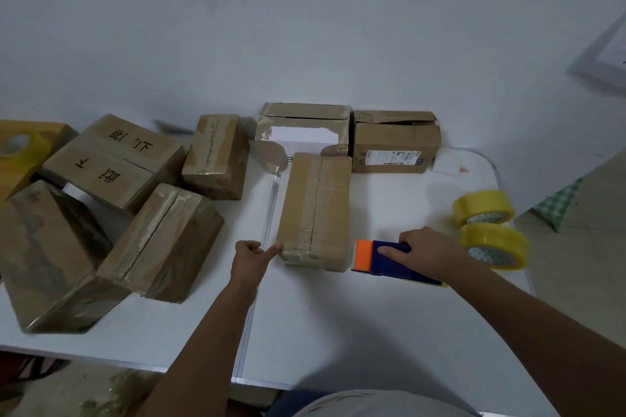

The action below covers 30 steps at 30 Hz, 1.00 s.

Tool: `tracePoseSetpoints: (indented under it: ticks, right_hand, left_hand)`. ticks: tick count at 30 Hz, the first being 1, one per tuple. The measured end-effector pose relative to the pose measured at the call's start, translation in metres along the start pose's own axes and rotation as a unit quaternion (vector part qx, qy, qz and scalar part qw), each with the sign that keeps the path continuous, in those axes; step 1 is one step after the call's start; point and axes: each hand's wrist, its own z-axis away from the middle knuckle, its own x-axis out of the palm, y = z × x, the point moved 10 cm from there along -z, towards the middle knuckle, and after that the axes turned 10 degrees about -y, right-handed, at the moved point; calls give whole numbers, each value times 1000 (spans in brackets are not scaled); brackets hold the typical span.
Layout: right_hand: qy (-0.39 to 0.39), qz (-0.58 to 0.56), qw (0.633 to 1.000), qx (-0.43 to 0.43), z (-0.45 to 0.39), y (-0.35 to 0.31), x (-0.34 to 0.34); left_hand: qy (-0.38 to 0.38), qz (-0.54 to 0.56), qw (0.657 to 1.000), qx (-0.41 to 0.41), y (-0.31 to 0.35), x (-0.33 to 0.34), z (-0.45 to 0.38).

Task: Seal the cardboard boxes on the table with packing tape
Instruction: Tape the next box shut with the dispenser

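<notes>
From the head camera, a white table (338, 332) carries 8 cardboard boxes. At the centre lies a long box (316, 210), flaps closed along a middle seam, with clear tape already over its near end. At 12 o'clock from it stands an open box (303, 129) with something white showing inside; what it is cannot be told. At 1 o'clock sits a labelled box (394, 145) with its top flaps loose. At 10 o'clock from the long box is a small taped box (216, 156), and farther toward 9 o'clock are a box with black characters (113, 162), a box with a taped seam (161, 242) and a big box wrapped in shiny tape (50, 257). A yellowish box (30, 145) at the far 9 o'clock edge has 1 tape roll (18, 149) on it.

The left hand (252, 259) is mostly curled, its forefinger pressing the long box's near left corner. The right hand (428, 252) grips a blue tape dispenser (389, 259) with an orange end, resting on the table just beside the long box at 3 o'clock. 2 yellow tape rolls (489, 230) lie touching each other at 3 o'clock of that hand.
</notes>
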Motion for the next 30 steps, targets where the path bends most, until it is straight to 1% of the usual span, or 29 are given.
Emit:
tracePoseSetpoints:
  ticks: [4, 9, 20, 24, 26, 30]
  right_hand:
    - [-8, 10, 1000, 9, -3, -3, 5]
    - [-26, 9, 1000, -2, -4, -20, 12]
    - [-53, -29, 998, 32, 7, -35, 28]
    - [-56, -28, 998, 33, 9, -37, 28]
    - [-56, -26, 998, 34, 11, -37, 27]
    - [-51, -22, 998, 36, 12, -39, 26]
  left_hand:
    - [3, -1, 1000, 1, -2, -1, -4]
    - [8, -12, 1000, 9, 2, -14, -13]
    - [-59, -88, 994, 17, 4, -19, -20]
    - [-45, -83, 994, 55, 9, -31, -19]
    - [-42, -126, 988, 82, 17, -37, -19]
    - [-32, -243, 963, 112, 30, -41, -17]
